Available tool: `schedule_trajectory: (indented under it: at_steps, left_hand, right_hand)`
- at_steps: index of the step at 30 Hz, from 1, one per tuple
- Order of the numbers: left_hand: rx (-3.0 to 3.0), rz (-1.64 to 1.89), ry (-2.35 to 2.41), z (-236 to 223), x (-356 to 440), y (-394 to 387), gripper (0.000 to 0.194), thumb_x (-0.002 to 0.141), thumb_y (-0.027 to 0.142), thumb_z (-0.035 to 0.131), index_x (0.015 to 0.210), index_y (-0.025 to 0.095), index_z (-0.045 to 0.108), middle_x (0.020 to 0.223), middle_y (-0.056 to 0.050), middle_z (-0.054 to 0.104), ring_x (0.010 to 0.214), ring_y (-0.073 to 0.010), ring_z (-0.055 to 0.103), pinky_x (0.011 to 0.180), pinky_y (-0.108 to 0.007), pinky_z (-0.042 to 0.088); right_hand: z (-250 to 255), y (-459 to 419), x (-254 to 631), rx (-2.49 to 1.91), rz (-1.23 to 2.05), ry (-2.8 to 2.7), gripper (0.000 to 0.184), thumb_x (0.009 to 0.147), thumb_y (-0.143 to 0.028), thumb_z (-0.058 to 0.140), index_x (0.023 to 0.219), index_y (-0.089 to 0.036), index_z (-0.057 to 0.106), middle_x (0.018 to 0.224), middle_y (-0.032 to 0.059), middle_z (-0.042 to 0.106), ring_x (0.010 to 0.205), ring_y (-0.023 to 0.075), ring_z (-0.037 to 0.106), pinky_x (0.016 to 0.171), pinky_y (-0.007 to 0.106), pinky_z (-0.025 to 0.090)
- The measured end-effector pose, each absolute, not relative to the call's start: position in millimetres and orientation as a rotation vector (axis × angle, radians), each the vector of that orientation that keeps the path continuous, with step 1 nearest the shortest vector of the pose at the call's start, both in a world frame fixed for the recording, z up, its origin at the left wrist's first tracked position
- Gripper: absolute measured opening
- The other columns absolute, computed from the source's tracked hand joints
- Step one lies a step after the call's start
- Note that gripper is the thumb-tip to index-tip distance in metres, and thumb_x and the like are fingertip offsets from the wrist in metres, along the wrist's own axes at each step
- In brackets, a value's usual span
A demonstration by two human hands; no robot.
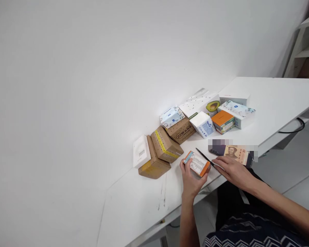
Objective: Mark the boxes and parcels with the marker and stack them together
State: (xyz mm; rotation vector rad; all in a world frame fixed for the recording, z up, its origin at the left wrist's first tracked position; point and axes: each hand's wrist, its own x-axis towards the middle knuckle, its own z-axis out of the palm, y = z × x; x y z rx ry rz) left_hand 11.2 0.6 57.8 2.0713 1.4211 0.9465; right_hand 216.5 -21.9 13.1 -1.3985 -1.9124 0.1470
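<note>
My left hand grips a small orange-and-white box by its sides, low over the white table. Its printed white panel faces up. Beside it, my right hand has its fingers stretched out over the table's front edge. The fingertips are at the near end of a slim black pen; whether they touch it I cannot tell. Just beyond those fingers lies a banknote with a portrait, on top of a dark phone, partly hidden by blurred blocks.
Brown cartons and a white power bank box stand by the wall at left. Farther back are an avocado-printed box, an orange-topped box, a white box and floral boxes. Shelving stands far right.
</note>
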Motion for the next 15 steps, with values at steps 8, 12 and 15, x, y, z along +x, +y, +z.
schedule_trajectory:
  at_steps: [8, 12, 15]
  left_hand:
    - [1.586, 0.915, 1.453, 22.4, -8.6, -17.2, 0.125, 0.059, 0.026, 0.082, 0.149, 0.020, -0.005, 0.155, -0.018, 0.016, 0.145, -0.0296, 0.017, 0.117, -0.043, 0.019]
    - [1.534, 0.915, 1.482, 16.6, -9.3, -20.8, 0.129, 0.058, 0.028, 0.083, 0.149, 0.020, -0.007, 0.156, -0.018, 0.017, 0.145, -0.0310, 0.018, 0.118, -0.044, 0.019]
    - [1.490, 0.936, 1.549, 14.9, -1.3, -18.2, 0.128, 0.054, 0.033, 0.085, 0.150, 0.018, 0.001, 0.151, -0.020, 0.029, 0.142, -0.0353, 0.026, 0.114, -0.046, 0.028]
  right_hand:
    - [17.1, -27.2, 208.9, -1.388, 0.445, -1.865, 0.033, 0.098, -0.034, 0.035, 0.116, -0.020, 0.059, 0.100, 0.0098, 0.066, 0.084, 0.0215, 0.068, 0.071, 0.033, 0.056]
    - [25.6, -29.6, 195.9, -1.343, 0.630, -1.782, 0.037, 0.098, -0.037, 0.036, 0.128, -0.023, 0.050, 0.111, 0.0108, 0.062, 0.095, 0.0211, 0.065, 0.082, 0.036, 0.054]
    - [31.1, -29.3, 182.5, -1.323, 0.632, -1.815, 0.046, 0.093, -0.044, 0.046, 0.134, -0.023, 0.047, 0.121, 0.0135, 0.057, 0.109, 0.0255, 0.058, 0.091, 0.042, 0.050]
